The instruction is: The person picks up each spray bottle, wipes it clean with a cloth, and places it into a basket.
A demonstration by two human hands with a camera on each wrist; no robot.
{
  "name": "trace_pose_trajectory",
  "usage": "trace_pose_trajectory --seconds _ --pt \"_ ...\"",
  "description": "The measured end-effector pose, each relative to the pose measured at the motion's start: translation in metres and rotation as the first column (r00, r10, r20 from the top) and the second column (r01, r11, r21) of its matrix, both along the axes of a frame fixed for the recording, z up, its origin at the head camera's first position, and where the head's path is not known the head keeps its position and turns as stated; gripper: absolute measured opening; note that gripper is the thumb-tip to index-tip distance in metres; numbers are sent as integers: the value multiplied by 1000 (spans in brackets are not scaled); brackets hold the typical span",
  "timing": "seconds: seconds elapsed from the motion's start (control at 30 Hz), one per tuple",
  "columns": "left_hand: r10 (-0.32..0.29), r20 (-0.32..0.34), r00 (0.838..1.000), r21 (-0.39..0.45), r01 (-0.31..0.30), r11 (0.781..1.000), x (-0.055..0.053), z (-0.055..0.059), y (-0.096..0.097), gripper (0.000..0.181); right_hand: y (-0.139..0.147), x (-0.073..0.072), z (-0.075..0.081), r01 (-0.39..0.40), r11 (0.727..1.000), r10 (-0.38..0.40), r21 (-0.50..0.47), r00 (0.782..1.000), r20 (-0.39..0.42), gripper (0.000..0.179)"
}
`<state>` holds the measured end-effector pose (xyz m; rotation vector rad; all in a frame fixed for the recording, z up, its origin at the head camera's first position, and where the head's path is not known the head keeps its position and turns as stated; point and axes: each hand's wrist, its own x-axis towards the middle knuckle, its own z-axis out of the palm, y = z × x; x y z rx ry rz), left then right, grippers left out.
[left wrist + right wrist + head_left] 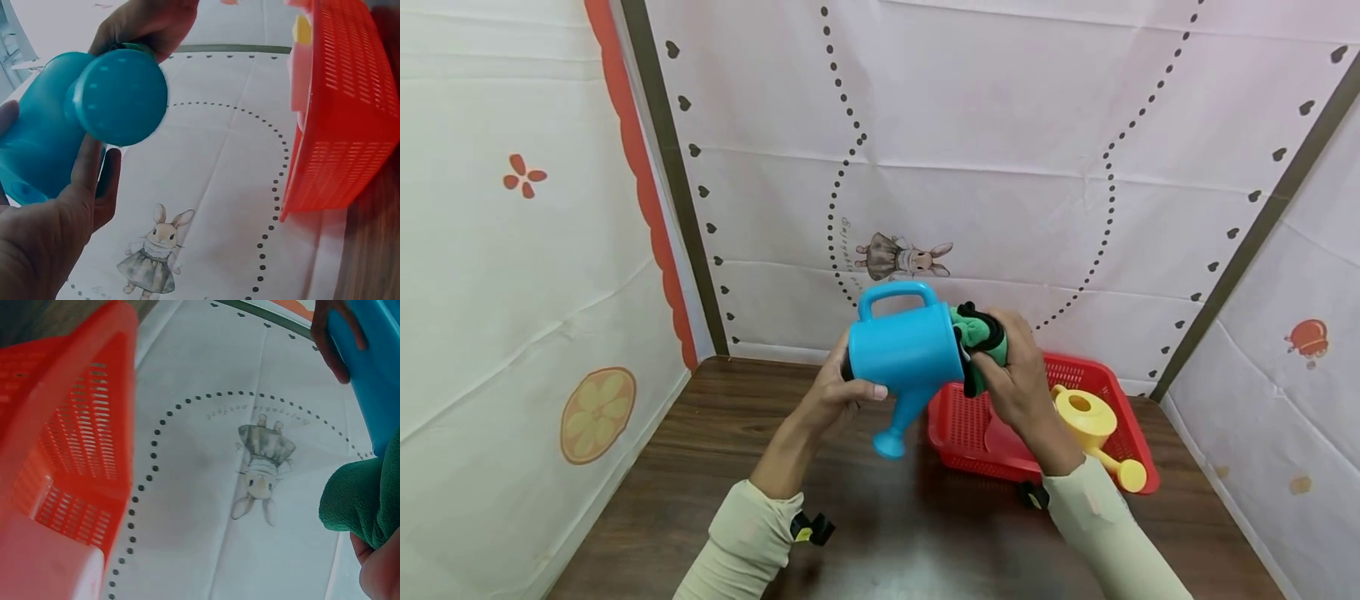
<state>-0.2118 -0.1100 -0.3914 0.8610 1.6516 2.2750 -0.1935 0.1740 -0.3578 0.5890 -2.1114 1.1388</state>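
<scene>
A blue watering can is held up above the table, tipped on its side with the handle upward and the spout pointing down. My left hand grips it around the base end. At its open top, my right hand holds a bunched green cloth with black edging against the rim. The left wrist view shows the can's round spout head close up. Seen from the right wrist, the green cloth meets the can's rim; whether part of it is inside the can is hidden.
A red perforated basket stands behind and beside my right forearm. In it are a yellow watering can and a pink-red piece, partly covered by my arm. Printed cloth walls enclose the dark wooden table.
</scene>
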Motion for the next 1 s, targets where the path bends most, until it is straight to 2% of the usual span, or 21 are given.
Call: trace_pose_trajectory --seconds 0.13,0.27,0.4,0.57,0.77,1.0 --pt "35 35 999 53 -37 998 1 -3 4 111 0 3 -10 6 1000 -6 -1 1000 8 46" --pt "63 35 997 113 -66 991 1 -4 10 100 -1 6 -16 -10 1000 10 -1 999 -45 46" --pt "98 37 994 156 -103 982 -2 0 14 94 -3 11 -16 -51 999 51 1 993 -104 46" --pt "127 45 991 143 -132 981 -3 3 15 95 -3 16 -11 -94 995 91 -12 983 -160 50" --pt "102 41 994 159 -108 981 -3 0 15 90 -6 18 1 -104 994 99 -15 974 -205 50" --pt "92 16 996 146 -94 985 -4 -4 16 87 -7 13 17 -93 995 86 -21 974 -209 48"
